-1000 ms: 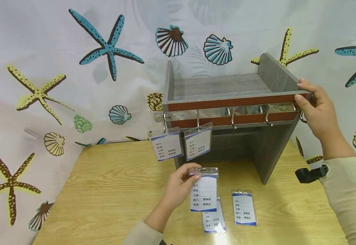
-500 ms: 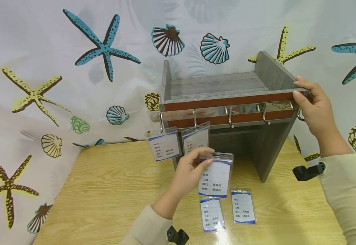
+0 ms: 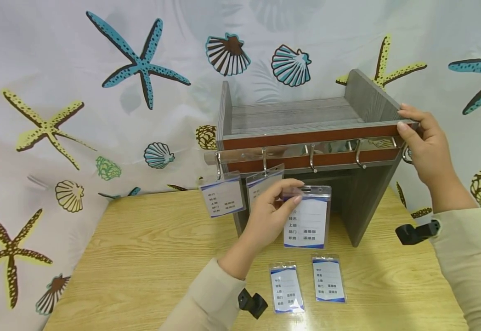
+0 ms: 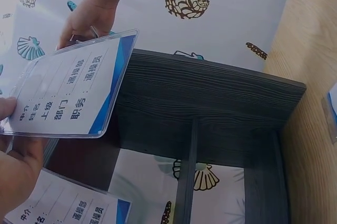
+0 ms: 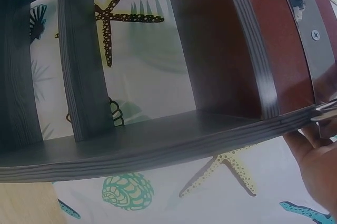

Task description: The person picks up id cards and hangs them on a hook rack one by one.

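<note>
In the head view my left hand [image 3: 270, 215] pinches the upper left corner of a clear badge holder [image 3: 308, 225] with a white and blue card inside. The badge holder is upright in front of the grey shelf [image 3: 298, 115], its slotted top edge a little below a bare metal hook [image 3: 313, 160]. Two more badge holders hang from the left hooks: one at the far left [image 3: 222, 197], the other [image 3: 253, 185] partly behind my left hand. My right hand [image 3: 428, 149] grips the shelf's front right corner, thumb on the red front board. In the left wrist view the held badge holder [image 4: 68, 87] faces the camera.
Two badge holders lie on the wooden table [image 3: 153, 257], one in front [image 3: 287, 289] and one to its right [image 3: 329, 280]. A shiny hook rail [image 3: 290, 151] runs along the shelf front. Behind stands a white cloth [image 3: 112, 119] printed with starfish and shells.
My left hand has raised the badge holder up and to the right, toward the middle hook, uncovering the one lying below. My right hand keeps its grip on the shelf corner.
</note>
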A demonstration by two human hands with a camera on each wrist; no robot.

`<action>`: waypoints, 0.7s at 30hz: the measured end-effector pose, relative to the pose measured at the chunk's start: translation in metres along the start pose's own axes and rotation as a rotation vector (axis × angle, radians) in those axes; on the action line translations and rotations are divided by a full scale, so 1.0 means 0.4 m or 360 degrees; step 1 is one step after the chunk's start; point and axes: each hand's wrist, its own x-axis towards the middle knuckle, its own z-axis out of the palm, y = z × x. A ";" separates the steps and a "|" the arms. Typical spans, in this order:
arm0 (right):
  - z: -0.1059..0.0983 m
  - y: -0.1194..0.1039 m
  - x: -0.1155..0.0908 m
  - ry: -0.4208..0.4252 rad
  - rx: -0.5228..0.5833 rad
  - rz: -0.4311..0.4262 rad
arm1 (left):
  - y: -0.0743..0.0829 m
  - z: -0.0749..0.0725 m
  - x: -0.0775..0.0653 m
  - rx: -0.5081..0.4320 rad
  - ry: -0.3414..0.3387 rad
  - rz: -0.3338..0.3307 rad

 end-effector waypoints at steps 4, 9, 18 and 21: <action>0.001 0.002 0.000 -0.0006 -0.0004 -0.0010 | -0.003 0.008 0.021 0.0038 0.0010 0.0015; 0.001 0.002 -0.002 -0.0009 -0.0004 -0.0021 | -0.042 0.022 0.050 0.0046 0.0034 0.0030; 0.001 0.003 -0.003 -0.0013 -0.0021 -0.0026 | -0.056 0.036 0.077 0.0072 0.0093 -0.0026; 0.001 0.006 -0.002 -0.0011 -0.0019 -0.0030 | -0.055 0.040 0.083 0.0095 0.0106 -0.0044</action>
